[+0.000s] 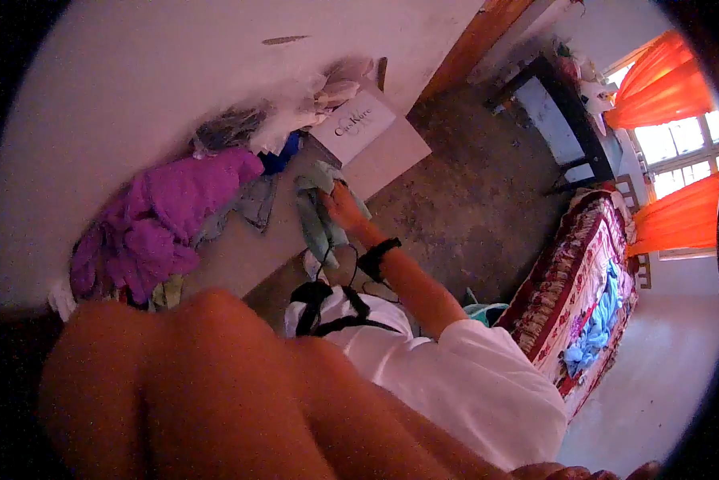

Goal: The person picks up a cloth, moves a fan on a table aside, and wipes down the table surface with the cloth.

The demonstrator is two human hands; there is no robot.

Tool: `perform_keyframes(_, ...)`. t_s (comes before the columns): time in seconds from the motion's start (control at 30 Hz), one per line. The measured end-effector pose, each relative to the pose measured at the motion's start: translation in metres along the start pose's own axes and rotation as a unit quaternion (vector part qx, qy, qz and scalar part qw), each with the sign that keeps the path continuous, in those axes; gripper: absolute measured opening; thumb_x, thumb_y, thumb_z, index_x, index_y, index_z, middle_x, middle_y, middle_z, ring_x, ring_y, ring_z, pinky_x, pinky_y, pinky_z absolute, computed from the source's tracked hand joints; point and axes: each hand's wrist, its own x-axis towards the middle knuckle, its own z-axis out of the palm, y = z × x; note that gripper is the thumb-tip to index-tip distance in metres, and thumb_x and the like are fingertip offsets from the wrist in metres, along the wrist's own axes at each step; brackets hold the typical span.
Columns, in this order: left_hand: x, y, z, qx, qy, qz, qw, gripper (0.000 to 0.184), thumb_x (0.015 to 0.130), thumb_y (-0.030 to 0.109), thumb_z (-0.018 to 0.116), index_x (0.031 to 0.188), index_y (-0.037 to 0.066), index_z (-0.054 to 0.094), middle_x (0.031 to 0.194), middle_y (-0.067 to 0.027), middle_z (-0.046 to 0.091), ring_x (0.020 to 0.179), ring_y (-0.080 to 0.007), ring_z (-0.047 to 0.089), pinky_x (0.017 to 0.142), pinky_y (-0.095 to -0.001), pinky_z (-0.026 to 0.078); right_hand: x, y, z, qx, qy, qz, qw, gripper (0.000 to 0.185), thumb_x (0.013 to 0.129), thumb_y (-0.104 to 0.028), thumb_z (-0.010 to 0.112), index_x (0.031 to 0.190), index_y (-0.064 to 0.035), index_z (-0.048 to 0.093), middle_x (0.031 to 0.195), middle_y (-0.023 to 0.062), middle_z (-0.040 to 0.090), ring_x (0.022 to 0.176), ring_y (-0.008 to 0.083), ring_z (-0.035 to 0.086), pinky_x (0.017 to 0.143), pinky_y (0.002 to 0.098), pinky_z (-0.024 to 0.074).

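My right hand (342, 206), with a black watch on its wrist, is closed on a pale green cloth (315, 228). The cloth hangs in folds beside a white box (359, 132) with dark lettering. My left hand (207, 376) is very close to the camera and fills the lower left as a large blurred shape. Its bent knuckles show, but I cannot tell what its fingers do. To the left of the green cloth lie a grey garment (255, 200) and a heap of purple cloth (167, 208).
Clear plastic bags (287, 112) and a blue cloth (281, 156) lie along the white wall. A bed (551, 280) with a red patterned cover holds blue clothing (599, 320). A dark-framed table (563, 120) stands near the window with orange curtains (663, 80).
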Motion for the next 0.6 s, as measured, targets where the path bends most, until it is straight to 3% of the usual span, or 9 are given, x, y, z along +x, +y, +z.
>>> perform_keyframes(0.03, 0.004, -0.009, -0.002, 0.002, -0.004, -0.007, 1.0, 0.017, 0.095, 0.018, 0.058, 0.108, 0.007, 0.061, 0.09, -0.0072, 0.059, 0.082, -0.0176, 0.054, 0.076, -0.0315, 0.043, 0.005, 0.005, -0.001, -0.074, -0.017, -0.013, 0.997, 0.037, 0.095, -0.02, 0.049, 0.127, -0.0015, 0.053, 0.126, 0.0223, 0.057, 0.115, 0.0391, 0.054, 0.101, 0.0449, 0.0417)
perform_keyframes(0.1, 0.007, -0.029, -0.003, 0.006, -0.009, -0.022, 1.0, 0.017, 0.095, 0.017, 0.058, 0.109, 0.007, 0.061, 0.091, -0.0074, 0.059, 0.083, -0.018, 0.054, 0.077, -0.0318, 0.043, 0.002, -0.022, -0.017, -0.216, -0.137, 0.063, 0.965, 0.042, 0.088, -0.021, 0.055, 0.125, -0.0021, 0.055, 0.126, 0.0236, 0.056, 0.112, 0.0432, 0.054, 0.099, 0.0482, 0.0429)
perform_keyframes(0.13, 0.011, -0.035, -0.003, 0.009, -0.011, -0.027, 1.0, 0.017, 0.095, 0.017, 0.058, 0.109, 0.007, 0.061, 0.091, -0.0075, 0.059, 0.083, -0.0182, 0.054, 0.077, -0.032, 0.043, -0.002, -0.012, -0.015, -0.209, -0.143, 0.069, 0.965, 0.042, 0.088, -0.021, 0.055, 0.125, -0.0021, 0.055, 0.126, 0.0236, 0.056, 0.112, 0.0432, 0.054, 0.099, 0.0482, 0.0429)
perform_keyframes(0.2, 0.017, -0.046, 0.002, 0.018, -0.018, -0.041, 0.999, 0.017, 0.095, 0.017, 0.057, 0.109, 0.007, 0.061, 0.092, -0.0078, 0.059, 0.084, -0.0186, 0.054, 0.077, -0.0323, 0.043, -0.016, 0.021, -0.008, -0.291, -0.141, -0.017, 0.946, 0.046, 0.082, -0.023, 0.06, 0.123, -0.0015, 0.057, 0.125, 0.0207, 0.057, 0.113, 0.0403, 0.054, 0.1, 0.0479, 0.042)
perform_keyframes(0.33, 0.04, -0.061, 0.017, 0.036, -0.028, -0.065, 0.997, 0.017, 0.095, 0.017, 0.057, 0.109, 0.007, 0.062, 0.093, -0.0083, 0.059, 0.085, -0.0195, 0.054, 0.079, -0.033, 0.043, -0.007, 0.016, -0.059, -0.25, -0.109, -0.032, 0.961, 0.046, 0.08, -0.022, 0.062, 0.121, -0.0006, 0.058, 0.125, 0.0184, 0.057, 0.118, 0.0379, 0.051, 0.103, 0.047, 0.0395)
perform_keyframes(0.4, 0.044, -0.068, 0.026, 0.054, -0.028, -0.076, 0.995, 0.017, 0.095, 0.016, 0.057, 0.109, 0.007, 0.062, 0.094, -0.0085, 0.059, 0.086, -0.0199, 0.054, 0.079, -0.0333, 0.043, -0.013, 0.045, -0.081, -0.246, -0.199, -0.062, 0.947, 0.047, 0.079, -0.019, 0.063, 0.123, -0.0013, 0.059, 0.124, 0.0164, 0.057, 0.12, 0.0356, 0.049, 0.106, 0.0464, 0.0371)
perform_keyframes(0.53, 0.061, -0.076, 0.051, 0.092, -0.034, -0.102, 0.99, 0.017, 0.095, 0.016, 0.057, 0.109, 0.007, 0.062, 0.095, -0.009, 0.06, 0.087, -0.0207, 0.055, 0.08, -0.034, 0.043, -0.015, 0.065, -0.128, -0.256, -0.203, -0.103, 0.94, 0.051, 0.081, -0.023, 0.066, 0.128, -0.0052, 0.058, 0.122, 0.0154, 0.06, 0.114, 0.0329, 0.055, 0.107, 0.0452, 0.0374)
perform_keyframes(0.6, 0.066, -0.089, 0.063, 0.109, -0.042, -0.111, 0.987, 0.018, 0.095, 0.016, 0.057, 0.109, 0.007, 0.062, 0.096, -0.0093, 0.06, 0.088, -0.0211, 0.055, 0.081, -0.0344, 0.043, -0.013, 0.087, -0.141, -0.186, -0.21, -0.151, 0.948, 0.048, 0.079, -0.016, 0.064, 0.125, -0.0019, 0.058, 0.119, 0.017, 0.058, 0.116, 0.0357, 0.051, 0.106, 0.0454, 0.0377)
